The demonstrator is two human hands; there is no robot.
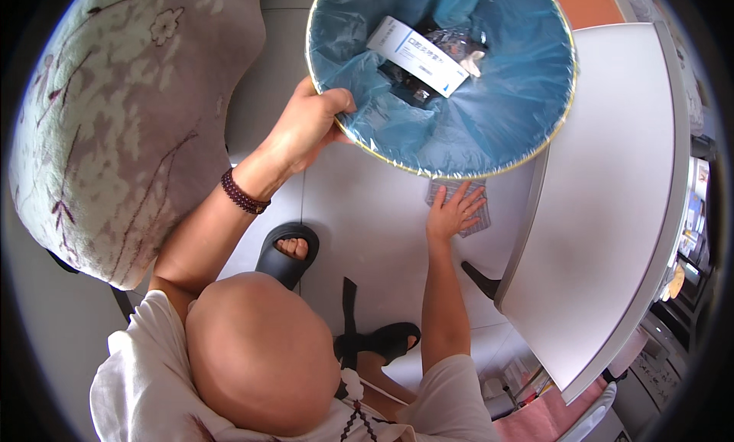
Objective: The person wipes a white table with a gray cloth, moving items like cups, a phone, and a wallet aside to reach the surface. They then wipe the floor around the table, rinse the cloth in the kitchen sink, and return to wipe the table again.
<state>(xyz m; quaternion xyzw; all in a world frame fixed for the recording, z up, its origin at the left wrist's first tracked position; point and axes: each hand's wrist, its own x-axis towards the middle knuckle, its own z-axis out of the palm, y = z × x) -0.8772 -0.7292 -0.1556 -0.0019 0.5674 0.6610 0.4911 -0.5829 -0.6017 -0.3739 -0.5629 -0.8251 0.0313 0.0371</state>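
Note:
My left hand (312,121) grips the rim of a round waste bin (510,115) lined with a blue plastic bag, thumb over the edge. The bin is raised and tilted so its inside faces me. Inside lie a white printed cardboard box (418,56), dark crumpled wrappers (453,40) and a small white scrap (473,63). Below the bin's near rim, my right hand (453,212) is spread flat over a grey striped folded cloth (479,219), with the fingers apart. The cloth appears to lie on the pale floor; its far end is hidden behind the bin.
A floral plush-covered seat (143,98) fills the left. At the right stands a white panel with a grey edge (608,172), a dark foot (481,279) at its base. My black slipper (287,258) is on the tiled floor (367,224). Pink cloth (539,413) shows at lower right.

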